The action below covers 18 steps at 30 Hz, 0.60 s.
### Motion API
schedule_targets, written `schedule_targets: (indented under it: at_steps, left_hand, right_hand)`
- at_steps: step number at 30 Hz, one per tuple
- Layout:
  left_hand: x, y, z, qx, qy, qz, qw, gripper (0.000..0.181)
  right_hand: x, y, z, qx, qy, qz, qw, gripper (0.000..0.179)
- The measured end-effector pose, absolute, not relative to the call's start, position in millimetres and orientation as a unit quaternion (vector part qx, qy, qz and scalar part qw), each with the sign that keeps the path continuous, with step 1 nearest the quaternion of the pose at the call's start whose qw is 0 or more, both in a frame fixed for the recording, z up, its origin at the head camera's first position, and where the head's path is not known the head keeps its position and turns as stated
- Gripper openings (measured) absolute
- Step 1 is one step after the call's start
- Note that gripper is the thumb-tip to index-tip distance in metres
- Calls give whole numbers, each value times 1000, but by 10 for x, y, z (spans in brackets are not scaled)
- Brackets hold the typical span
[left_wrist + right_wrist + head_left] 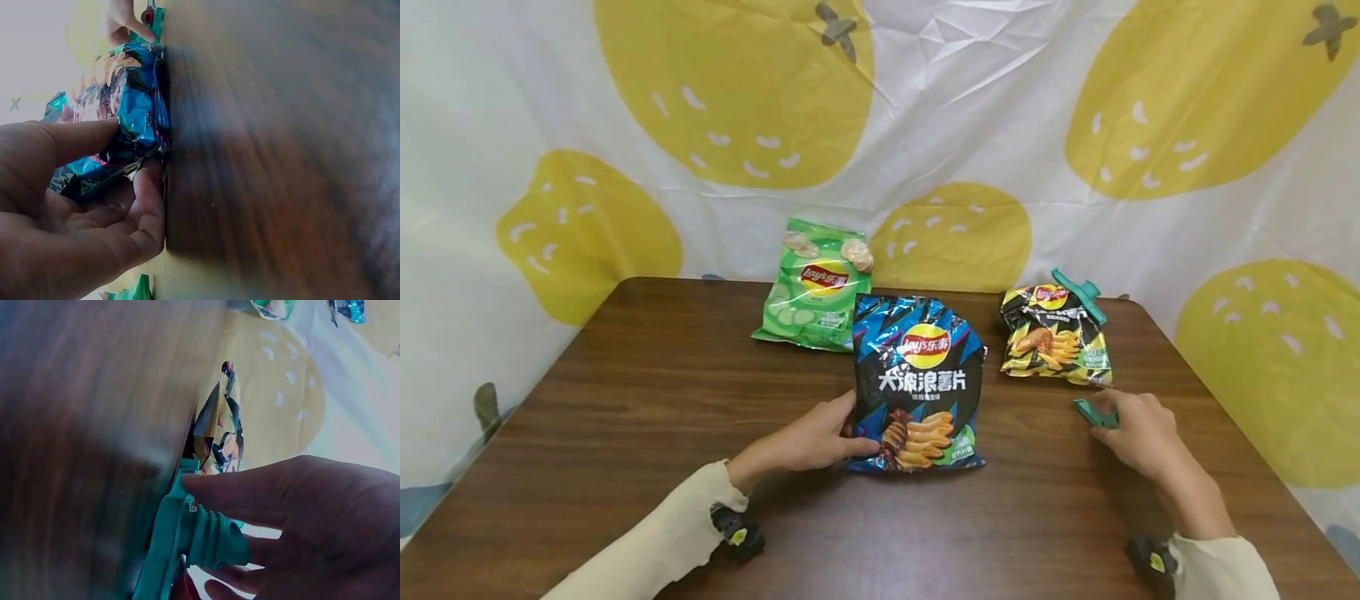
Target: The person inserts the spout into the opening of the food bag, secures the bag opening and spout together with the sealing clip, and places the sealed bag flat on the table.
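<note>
A blue-and-black chip bag (925, 392) lies mid-table with its printed front up. My left hand (812, 435) holds its lower left edge; the left wrist view shows the thumb on one face and curled fingers at the other. On the right, my right hand (1144, 429) grips a green bag clip (1092, 412) down at the tabletop. Up close in the right wrist view, the thumb presses one end of the clip, beside its ribbed spout (219, 540). A red part (185, 586) shows beneath the spout; the far fingers are partly hidden.
A green chip bag (816, 287) leans at the back, left of the blue one. Behind my right hand sits a black-and-yellow chip bag (1054, 337) with another green clip (1081, 296) across its top corner. A lemon-printed cloth (737, 100) hangs along the table's (647, 367) back edge.
</note>
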<state>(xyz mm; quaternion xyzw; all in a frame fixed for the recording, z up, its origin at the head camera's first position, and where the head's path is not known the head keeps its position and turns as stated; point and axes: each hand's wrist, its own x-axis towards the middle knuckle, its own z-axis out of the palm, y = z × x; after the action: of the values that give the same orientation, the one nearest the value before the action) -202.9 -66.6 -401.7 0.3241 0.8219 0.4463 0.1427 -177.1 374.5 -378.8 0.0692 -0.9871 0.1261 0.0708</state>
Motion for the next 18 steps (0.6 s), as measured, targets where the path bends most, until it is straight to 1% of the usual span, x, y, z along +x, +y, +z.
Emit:
schedule_targets:
  at_steps: [3, 6, 8, 12, 16, 18]
  left_hand:
    - [-2019, -657, -4005, 321, 821, 448, 147, 66]
    - [-2014, -642, -4009, 320, 823, 446, 145, 66]
    - [-2010, -633, -4016, 321, 826, 443, 139, 65]
    - [-2004, -631, -4009, 316, 835, 431, 131, 60]
    - [-2000, -677, -3926, 303, 850, 408, 142, 44]
    - [-1991, -723, -3845, 296, 865, 383, 134, 39]
  right_hand:
    - [-1759, 3727, -3786, 71, -988, 124, 60, 25]
    - [-1741, 3673, -3797, 94, -983, 148, 51, 13]
    - [-1722, 3612, -3785, 110, -979, 167, 46, 10]
    - [-1683, 3459, -3734, 145, -967, 200, 57, 7]
    - [-1643, 3288, -3681, 165, -958, 223, 73, 8]
    - [-1627, 3203, -3668, 173, -953, 236, 80, 9]
